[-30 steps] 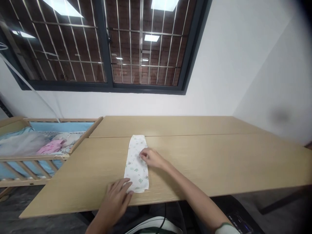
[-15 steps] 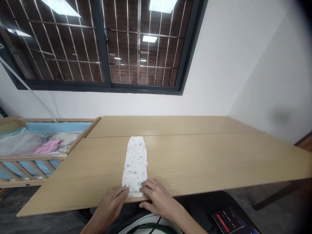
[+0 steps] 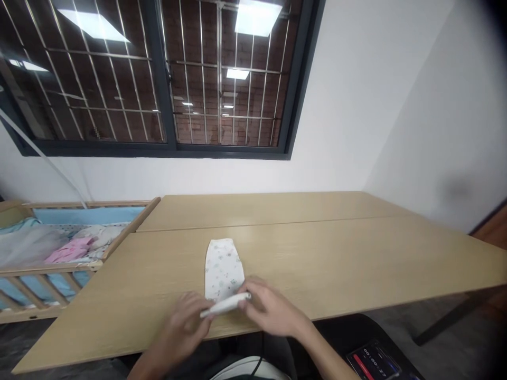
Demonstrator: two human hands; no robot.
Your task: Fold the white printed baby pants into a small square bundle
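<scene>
On my feed: white printed baby cloth (image 3: pixel 222 266) lies on the counter (image 3: pixel 317 253), approx centred, near the front edge. Main chg vs 0.5 s ago: near end no longer flat, now lifted and turned up into a rolled lip (image 3: pixel 225 305), so the strip looks much shorter. Far end stays flat. R grip (image 3: pixel 271 307) is pressed together, pinching the lip's R end. L grip (image 3: pixel 180 324) is right at the lip's L end, but motion blur means I can't tell if it's pinching. Cloth is mid-fold, not finished flat. Off to the L: wooden crib (image 3: pixel 127 229) w/ pink garment (image 3: pixel 71 249) inside. Lower R, beyond counter edge: phone (image 3: pixel 372 361) showing a timer.
</scene>
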